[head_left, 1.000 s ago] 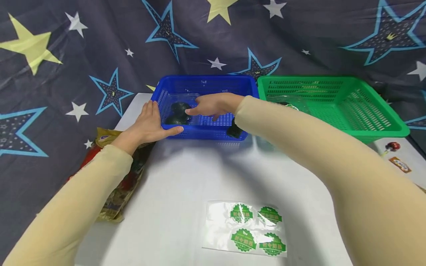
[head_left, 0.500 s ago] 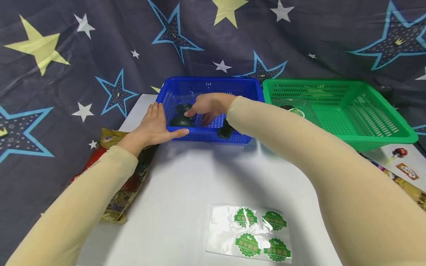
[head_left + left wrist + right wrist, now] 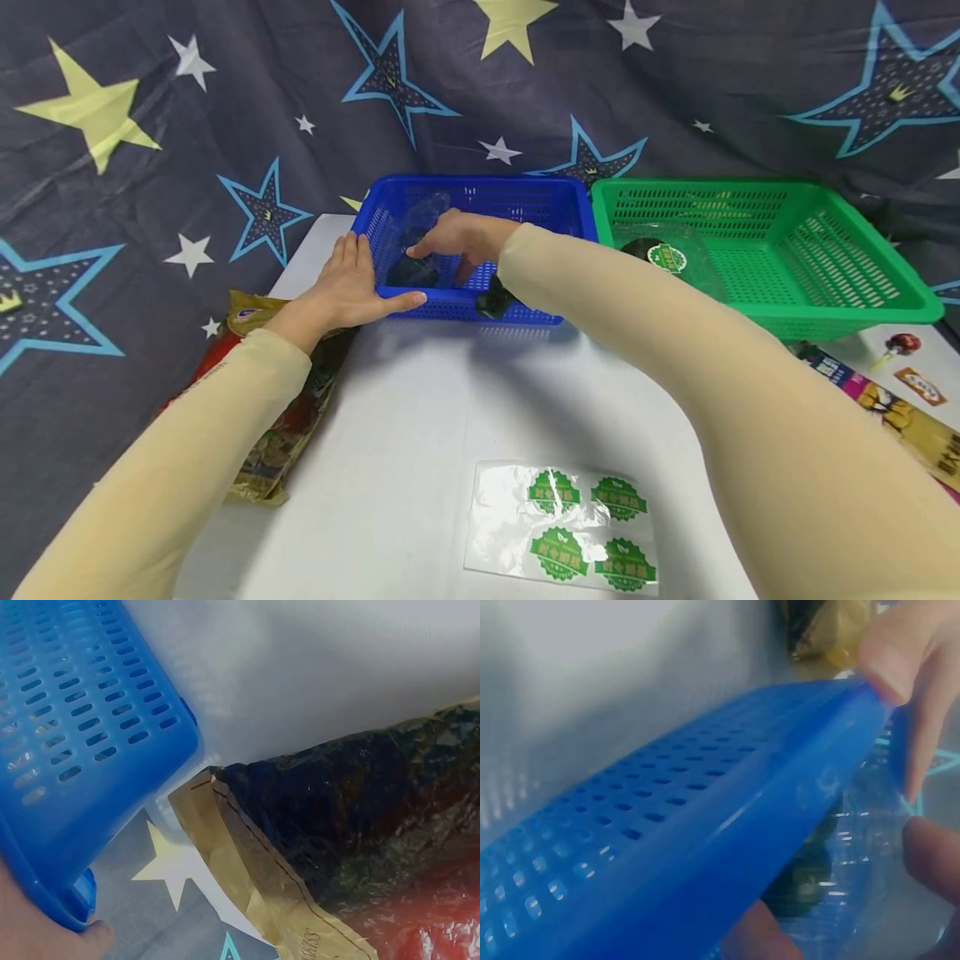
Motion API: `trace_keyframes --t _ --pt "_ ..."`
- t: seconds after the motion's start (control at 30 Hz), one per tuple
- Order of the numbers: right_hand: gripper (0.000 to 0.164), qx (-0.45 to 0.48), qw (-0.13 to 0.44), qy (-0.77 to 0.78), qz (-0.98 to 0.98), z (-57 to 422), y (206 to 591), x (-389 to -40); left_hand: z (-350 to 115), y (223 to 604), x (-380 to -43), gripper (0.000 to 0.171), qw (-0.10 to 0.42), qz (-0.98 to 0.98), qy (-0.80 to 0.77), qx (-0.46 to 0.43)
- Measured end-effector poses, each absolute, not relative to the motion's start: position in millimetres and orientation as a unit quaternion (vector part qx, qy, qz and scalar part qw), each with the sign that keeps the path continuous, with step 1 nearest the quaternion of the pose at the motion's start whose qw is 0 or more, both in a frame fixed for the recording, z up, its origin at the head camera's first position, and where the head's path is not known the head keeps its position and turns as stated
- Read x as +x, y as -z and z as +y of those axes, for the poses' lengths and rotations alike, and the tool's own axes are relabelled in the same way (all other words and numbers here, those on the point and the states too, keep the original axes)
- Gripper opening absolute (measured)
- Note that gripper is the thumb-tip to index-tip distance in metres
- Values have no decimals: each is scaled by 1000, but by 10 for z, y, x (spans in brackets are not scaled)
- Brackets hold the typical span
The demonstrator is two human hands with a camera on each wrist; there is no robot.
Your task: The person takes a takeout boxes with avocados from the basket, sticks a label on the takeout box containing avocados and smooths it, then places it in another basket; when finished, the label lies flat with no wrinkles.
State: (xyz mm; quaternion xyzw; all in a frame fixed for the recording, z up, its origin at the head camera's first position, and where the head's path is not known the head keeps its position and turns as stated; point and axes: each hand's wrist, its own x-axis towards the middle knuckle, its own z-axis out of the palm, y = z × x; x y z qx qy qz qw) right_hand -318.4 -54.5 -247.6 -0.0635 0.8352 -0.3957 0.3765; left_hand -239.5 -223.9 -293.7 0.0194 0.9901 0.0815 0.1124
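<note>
Head view: the L hand [image 3: 348, 287] is laid w/ straight fingers & spread thumb at the near corner of a blue slotted plastic basket [image 3: 450, 297]. Inside it, under & just L of the R hand [image 3: 468, 235], a clear thin-plastic pack [image 3: 420, 221] w/ dark rounded contents [image 3: 412, 272] is seen tilted. Well R of the R fingers, a green slotted plastic basket [image 3: 832, 315] is seen w/ a second clear pack [image 3: 697, 258]. Nearer the person than both hands, a clear sheet [image 3: 491, 525] w/ round green stickers [image 3: 560, 553] is laid on the white table [image 3: 382, 433].

L wrist view: part of the L hand is shown at the blue rim; near it, a gold, red & dark glossy bag [image 3: 360, 825] is seen.

R wrist view: thumb & one finger of the R hand are set wide, pack btwn; whether it's gripped can't be told. Shell's judged light, slick, easily dented, most wt. prob. in the contents; best held low, by opp. side edges, w/o squeezing the top.
</note>
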Motion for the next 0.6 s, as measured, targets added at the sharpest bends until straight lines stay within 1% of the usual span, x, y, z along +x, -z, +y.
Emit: trace_keyframes --t 0.13,0.3,0.6 --pt "106 -74 379 403 830 -538 2498 -3198 -2234 2931 -2392 135 111 990 -81 21" --pt "102 -91 382 402 827 -536 2501 -3208 -2245 2952 -2385 134 109 990 -82 26" --pt "100 -73 369 408 831 -441 2480 -3240 -2242 2942 -2386 136 112 990 -83 24"
